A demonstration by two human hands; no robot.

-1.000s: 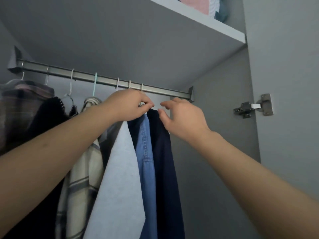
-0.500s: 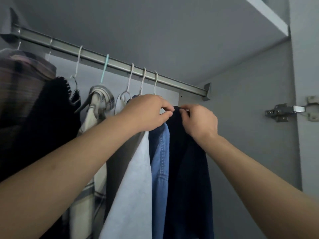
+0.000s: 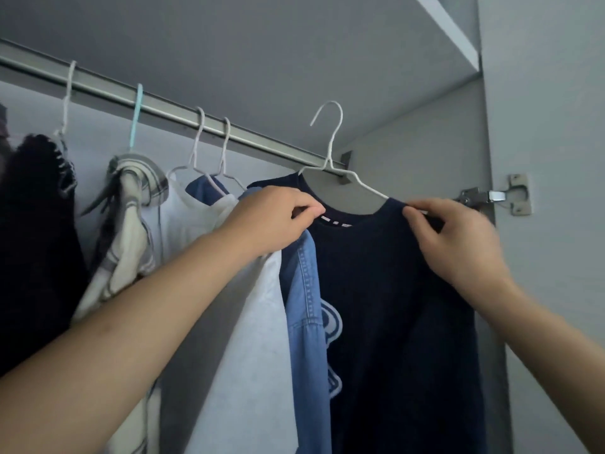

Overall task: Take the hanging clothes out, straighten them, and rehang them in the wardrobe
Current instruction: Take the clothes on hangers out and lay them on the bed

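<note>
From the head view, we hold the dark navy sweater (image 3: 393, 306) on its white wire hanger (image 3: 330, 152), hook free of the grey metal rail (image 3: 170, 108). Our left hand (image 3: 271, 221) fingers pinch the collar; our right hand (image 3: 458, 244) fingers pinch the shoulder. We should keep both shoulders level and draw it clear of the blue denim shirt (image 3: 307, 290).

Brushed metal rail (image 3: 170, 108), thin white wire hanger (image 3: 330, 149), matt navy knit sweater (image 3: 393, 306), stitched blue denim shirt (image 3: 306, 290), shiny steel hinge (image 3: 497, 195)
</note>
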